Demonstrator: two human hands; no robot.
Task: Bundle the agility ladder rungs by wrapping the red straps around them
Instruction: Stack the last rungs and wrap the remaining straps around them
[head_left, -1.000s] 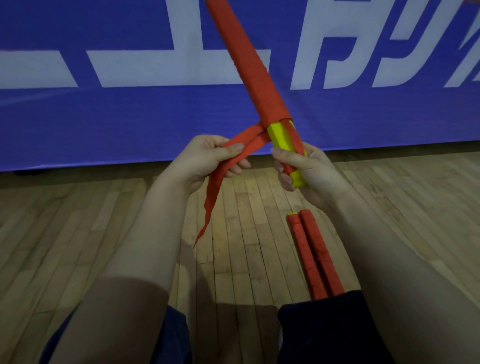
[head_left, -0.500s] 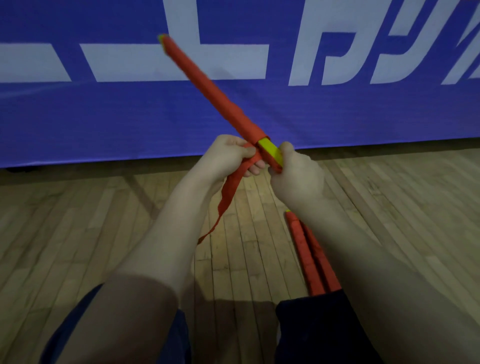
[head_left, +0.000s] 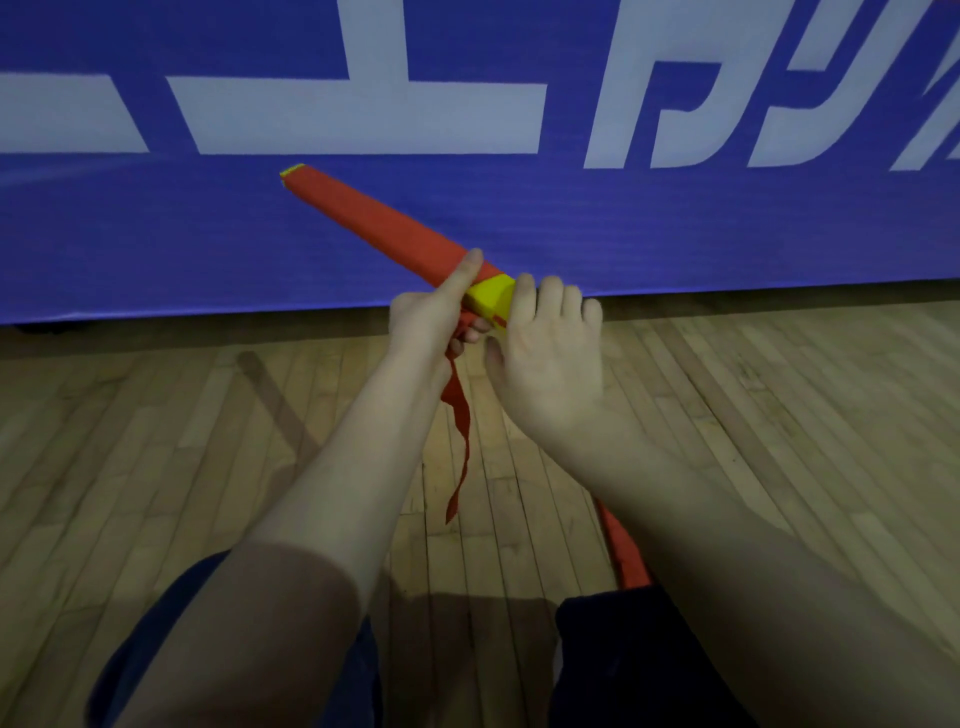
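A bundle of yellow ladder rungs (head_left: 488, 300), mostly wrapped in red strap (head_left: 384, 226), points up and to the left in front of the banner. My right hand (head_left: 545, 358) grips the bundle's near end, fingers curled over the bare yellow part. My left hand (head_left: 431, 317) holds the red strap against the bundle, index finger stretched along the wrapped part. The strap's loose tail (head_left: 460, 441) hangs down between my forearms. Another red-wrapped bundle (head_left: 623, 551) lies on the floor, mostly hidden under my right forearm.
A blue banner (head_left: 675, 234) with white lettering stands close ahead along the wooden floor (head_left: 156, 441). My knees in dark shorts (head_left: 613, 654) fill the bottom of the view.
The bundle has swung down from near upright to a low slant pointing left. My hands have come together on its near end and the strap tail hangs shorter.
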